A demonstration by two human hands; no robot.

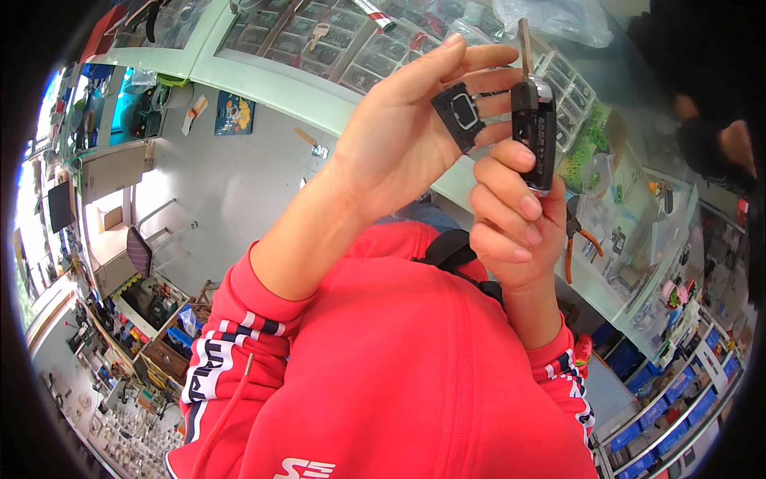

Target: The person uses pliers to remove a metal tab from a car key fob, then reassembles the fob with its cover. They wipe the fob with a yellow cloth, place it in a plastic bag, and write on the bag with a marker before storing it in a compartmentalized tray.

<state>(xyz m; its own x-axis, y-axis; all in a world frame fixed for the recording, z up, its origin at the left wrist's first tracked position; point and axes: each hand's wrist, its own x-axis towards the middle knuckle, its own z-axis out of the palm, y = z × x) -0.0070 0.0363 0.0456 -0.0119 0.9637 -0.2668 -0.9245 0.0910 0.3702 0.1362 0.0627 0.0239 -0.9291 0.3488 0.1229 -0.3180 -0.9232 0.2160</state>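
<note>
My right hand [515, 215] is closed round a black flip car key [533, 132]. The key stands upright, its metal blade [525, 48] folded out and pointing up. Its black body has chrome-like ends. My left hand [407, 120] is turned palm up, with the fingers stretched toward the key. Across the palm and finger roots rests a small black square piece [459, 116] with a light rounded outline on it. The left fingertips come right beside the key body and blade; whether they touch it I cannot tell.
A glass-topped counter [279, 104] holds compartment trays [339, 36] and a loose key [319, 34]. Orange-handled pliers [586, 235] lie at the right, near a clear plastic bag [554, 20] farther back. A dark-clothed person [678, 104] is at the far right. Blue bins [650, 415] fill shelves lower right.
</note>
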